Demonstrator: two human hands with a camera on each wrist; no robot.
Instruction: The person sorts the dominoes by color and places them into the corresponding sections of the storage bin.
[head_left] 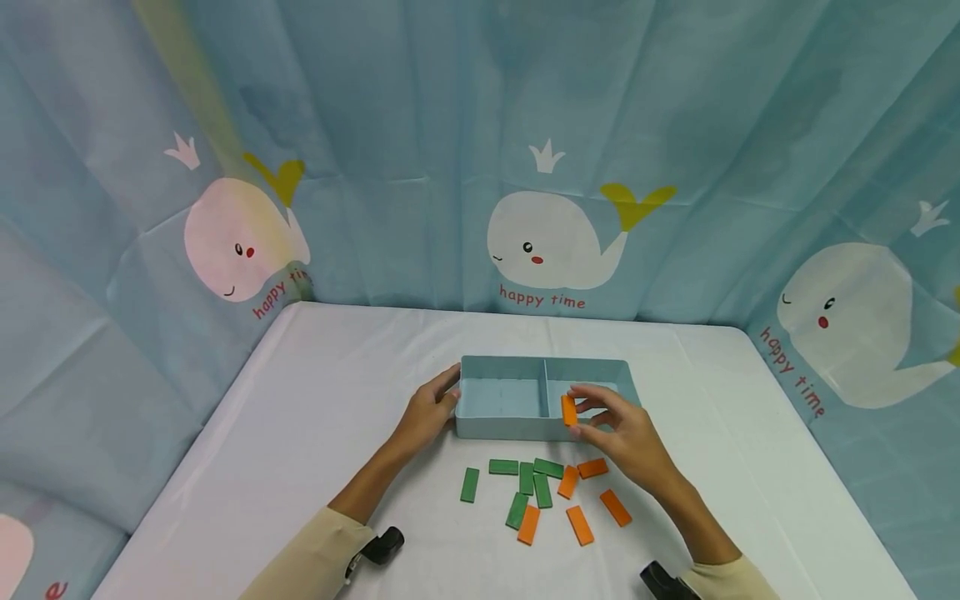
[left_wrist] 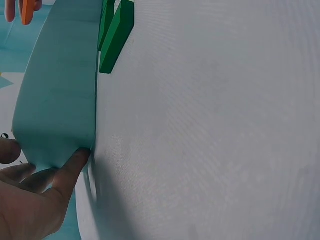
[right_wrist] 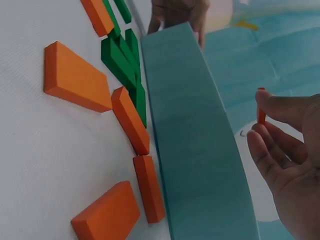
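The right hand (head_left: 632,433) pinches an orange rectangular block (head_left: 569,410) between thumb and fingers above a two-compartment blue box (head_left: 510,428), its end touched by the left hand (head_left: 422,421), fingers spread. Flat green blocks (head_left: 503,467) and other orange blocks (head_left: 580,526) lie on the cloth-covered table (head_left: 352,375)

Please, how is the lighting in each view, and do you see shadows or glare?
Head view: bright overall, with a yellowish streak on the curtain; left wrist view: dimmer, a soft shadow on the white cloth by the tray; right wrist view: also dim, orange blocks distinct; no strong glare in any view.
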